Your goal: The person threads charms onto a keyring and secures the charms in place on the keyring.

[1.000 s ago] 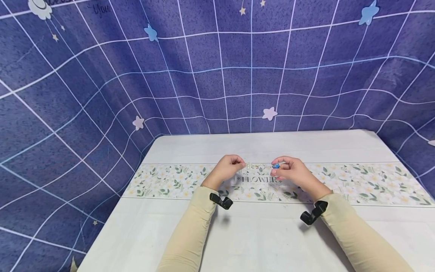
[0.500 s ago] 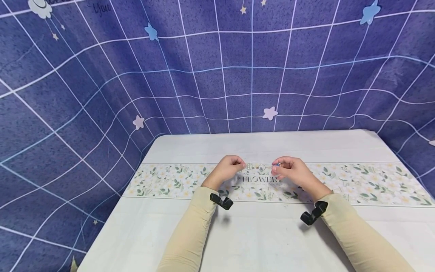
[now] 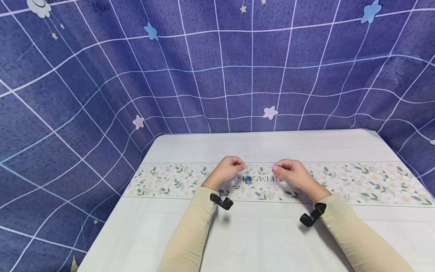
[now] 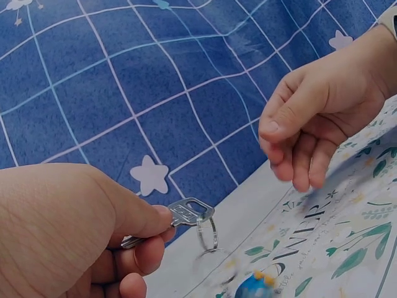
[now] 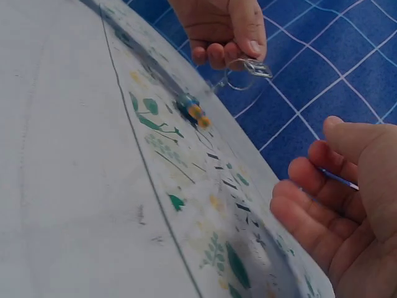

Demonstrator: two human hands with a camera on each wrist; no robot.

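Observation:
My left hand (image 3: 225, 172) pinches a silver key (image 4: 192, 212) by its blade between thumb and forefinger, above the table. Through the hole in the key's head passes a metal key ring (image 4: 207, 234). Below it dangles a small blue and yellow charm (image 4: 254, 285), blurred, its exact shape unclear; it hangs over the printed lettering in the head view. My right hand (image 3: 293, 173) is a short way to the right, apart from the key and charm. Its fingers are loosely curled, with nothing between them in the right wrist view (image 5: 366, 192).
A white table (image 3: 258, 230) carries a floral strip (image 3: 190, 181) printed with the word FLOWER. Behind it hangs a blue curtain (image 3: 204, 83) with pale grid lines and stars. A black band (image 3: 221, 201) sits on the left wrist, another (image 3: 313, 214) on the right.
My right hand has let go of the blue charm, which it held out level to the right. The charm has swung down and left, beneath my left hand; both hands have barely moved.

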